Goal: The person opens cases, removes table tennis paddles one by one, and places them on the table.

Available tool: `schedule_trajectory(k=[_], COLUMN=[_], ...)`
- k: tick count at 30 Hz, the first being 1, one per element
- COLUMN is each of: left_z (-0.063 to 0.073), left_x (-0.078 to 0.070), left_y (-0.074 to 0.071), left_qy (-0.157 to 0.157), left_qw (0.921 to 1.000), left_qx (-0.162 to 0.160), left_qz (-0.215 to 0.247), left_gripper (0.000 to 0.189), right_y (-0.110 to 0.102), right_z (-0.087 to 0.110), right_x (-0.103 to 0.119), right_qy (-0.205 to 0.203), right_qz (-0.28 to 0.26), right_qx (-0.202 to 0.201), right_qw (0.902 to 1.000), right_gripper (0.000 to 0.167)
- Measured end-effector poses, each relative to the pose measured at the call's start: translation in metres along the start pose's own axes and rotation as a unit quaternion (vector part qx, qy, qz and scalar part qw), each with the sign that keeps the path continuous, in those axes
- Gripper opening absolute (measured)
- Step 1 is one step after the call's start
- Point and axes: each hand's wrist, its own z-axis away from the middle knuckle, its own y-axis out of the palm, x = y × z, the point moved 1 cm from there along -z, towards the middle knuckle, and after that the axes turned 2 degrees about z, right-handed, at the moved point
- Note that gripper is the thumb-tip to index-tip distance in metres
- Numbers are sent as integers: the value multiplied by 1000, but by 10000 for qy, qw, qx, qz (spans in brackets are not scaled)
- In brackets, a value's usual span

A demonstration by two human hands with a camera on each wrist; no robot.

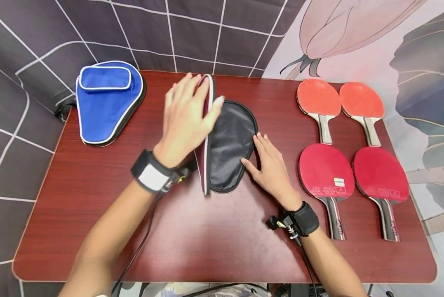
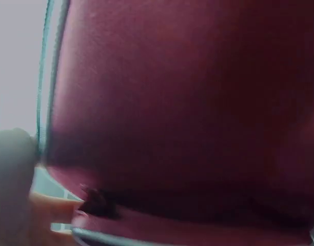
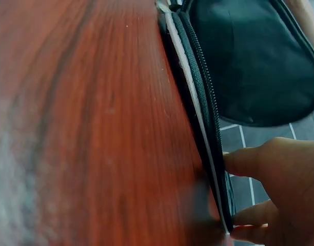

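Observation:
A maroon table tennis bat case (image 1: 206, 165) with white piping lies unzipped, its cover standing almost upright and its black lining (image 1: 227, 152) facing up on the table. My left hand (image 1: 186, 117) holds the cover near its top, thumb on the lining side and fingers on the maroon side. In the left wrist view the maroon cover (image 2: 172, 92) fills most of the picture. My right hand (image 1: 271, 167) rests at the right edge of the lower half, fingers fairly straight. The right wrist view shows the zipper edge (image 3: 205, 87) touched by its thumb and fingertips.
A blue bat case (image 1: 106, 107) with a small pocket lies at the back left. On the right are two orange-red bats (image 1: 320, 97) (image 1: 362, 99) behind two darker red bats (image 1: 325, 169) (image 1: 379, 173). A tiled wall covering (image 1: 192, 37) borders the table's back.

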Motion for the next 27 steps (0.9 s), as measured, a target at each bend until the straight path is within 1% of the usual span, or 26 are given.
schedule_trajectory(k=[2,5,7,8,10,12,14,15,16,17,18,20,21,23,24,25,27], left_z=[-11,-24,-28,-28,-27,-22,-18,-15,-12,-8,-3,13,24,53,68,82,107], left_x=[-14,-33,-43,-46,-49,-49,-43,-39,-35,-31,-27,-18,-15,-10,-10,-10,-12], left_y=[16,46,68,79,98,113,119,119,116,111,104,86,76,60,55,52,52], left_qy=[94,163,115,67,36,84,46,19,-44,-120,-191,-283,-303,-292,-244,-144,11], left_qw=[9984,9905,9806,9736,9593,9447,9355,9349,9356,9394,9459,9633,9722,9856,9893,9914,9926], left_qx=[324,911,1417,1693,2127,2505,2738,2783,2822,2804,2693,2260,1975,1411,1205,1098,1106], left_qz=[-462,-1012,-1352,-1530,-1859,-2113,-2232,-2203,-2122,-1969,-1803,-1421,-1224,-880,-782,-691,-502], left_gripper=[65,67,70,73,73,73,69,66,65,64,63,60,60,61,62,63,66], right_y=[1,2,4,5,8,10,13,14,15,16,17,18,17,15,13,11,7], right_z=[0,1,1,1,1,-1,-6,-9,-11,-13,-14,-15,-15,-13,-12,-9,-4], right_x=[-1,-2,-3,-3,-2,0,2,4,5,6,7,9,9,8,7,6,4], right_qy=[-3,-54,-94,-110,-146,-191,-306,-358,-415,-466,-515,-599,-622,-674,-696,-677,-627], right_qz=[-20,-114,-189,-231,-303,-384,-503,-573,-635,-695,-752,-854,-894,-940,-954,-927,-839], right_qx=[-9,5,16,21,-2,-83,-153,-176,-186,-174,-153,-74,-21,43,71,55,4], right_qw=[10000,9999,9998,9997,9994,9990,9982,9976,9969,9963,9957,9945,9941,9933,9930,9934,9945], right_gripper=[71,67,65,65,65,67,68,68,68,68,68,69,69,71,71,72,74])
